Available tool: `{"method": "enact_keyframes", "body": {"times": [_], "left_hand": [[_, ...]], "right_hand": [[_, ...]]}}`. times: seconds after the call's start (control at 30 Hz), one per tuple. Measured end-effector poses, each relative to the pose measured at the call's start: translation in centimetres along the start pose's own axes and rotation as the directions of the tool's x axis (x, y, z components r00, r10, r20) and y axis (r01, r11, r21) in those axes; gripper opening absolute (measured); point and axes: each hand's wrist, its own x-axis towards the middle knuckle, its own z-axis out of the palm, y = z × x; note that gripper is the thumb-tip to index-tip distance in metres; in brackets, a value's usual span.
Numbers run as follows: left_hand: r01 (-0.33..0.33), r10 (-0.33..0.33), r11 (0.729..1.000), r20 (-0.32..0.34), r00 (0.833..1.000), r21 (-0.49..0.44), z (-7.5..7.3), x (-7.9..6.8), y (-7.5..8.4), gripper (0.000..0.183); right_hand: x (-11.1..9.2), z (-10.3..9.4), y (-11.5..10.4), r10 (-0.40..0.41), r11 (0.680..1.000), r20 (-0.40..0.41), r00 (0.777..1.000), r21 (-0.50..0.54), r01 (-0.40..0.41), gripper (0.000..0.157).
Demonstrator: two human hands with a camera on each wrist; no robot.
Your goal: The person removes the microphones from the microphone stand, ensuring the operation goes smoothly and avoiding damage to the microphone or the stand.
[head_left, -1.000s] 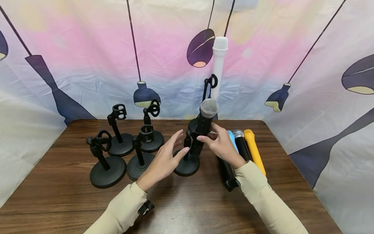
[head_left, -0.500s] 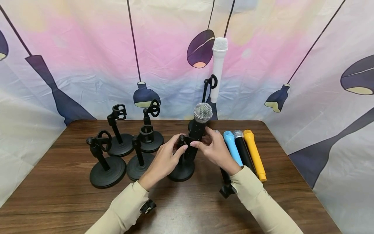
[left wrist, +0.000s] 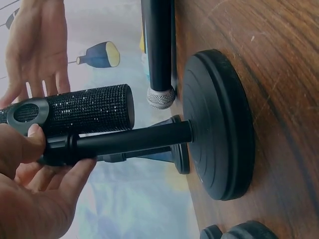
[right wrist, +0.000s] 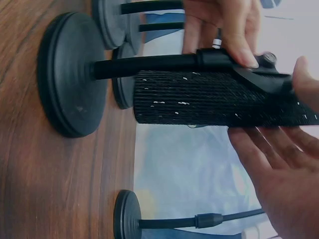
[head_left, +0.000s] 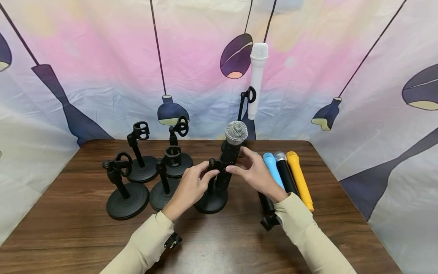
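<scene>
Grip of the left hand (head_left: pixel 191 186) is clamped on the upper joint of a black microphone stand (head_left: pixel 211 204), thumb against its clip (left wrist: pixel 44 110). The right hand (head_left: pixel 254 173) has its grip closed on a glittering black microphone (head_left: pixel 230 152), thumb in front, fingers behind. That microphone leans its silver mesh head toward one o'clock, the clip's loop lying over its body; whether the clip goes fully round it I cannot tell. Its lower end hangs beside the stand's post (left wrist: pixel 134 141), clear of the round base, which rests on the wooden bench (head_left: pixel 85 247). Reckoned from this microphone in the head view, a partly hidden black microphone (head_left: pixel 266 203) lies between four and five o'clock. Near three o'clock lie, going outward, a blue microphone (head_left: pixel 273 169), a silver-headed black one (head_left: pixel 286 175) and a yellow one (head_left: pixel 300 180). Around nine o'clock are four more stands (head_left: pixel 127 203). At one o'clock a white microphone (head_left: pixel 257 80) rises beside the ring of a rear stand (head_left: pixel 241 104), before a pastel backdrop (head_left: pixel 202 45).
</scene>
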Motion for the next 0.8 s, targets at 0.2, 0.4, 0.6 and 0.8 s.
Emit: {"method": "enact_keyframes", "body": {"times": [0.2,0.4,0.6,0.8], "left_hand": [[-0.003,0.003,1.0,0.011,1.0,-0.005,-0.04,0.16,-0.19,0.019],[0.002,-0.003,1.0,0.015,1.0,0.01,0.09,0.18,-0.14,0.018],[0.004,-0.004,1.0,0.012,1.0,0.013,0.07,0.12,0.02,0.016],[0.012,-0.013,1.0,0.019,1.0,0.02,-0.21,0.08,0.22,0.015]], "right_hand": [[0.52,-0.44,0.29,-0.018,1.0,0.03,0.999,-0.011,0.019,0.046],[0.63,-0.56,0.01,-0.038,0.984,-0.028,0.999,-0.173,0.032,0.033],[0.58,-0.52,-0.39,-0.052,0.975,-0.02,0.998,-0.219,0.047,0.034],[0.69,-0.4,-0.55,-0.092,0.974,-0.005,0.996,-0.207,0.089,0.037]]}}
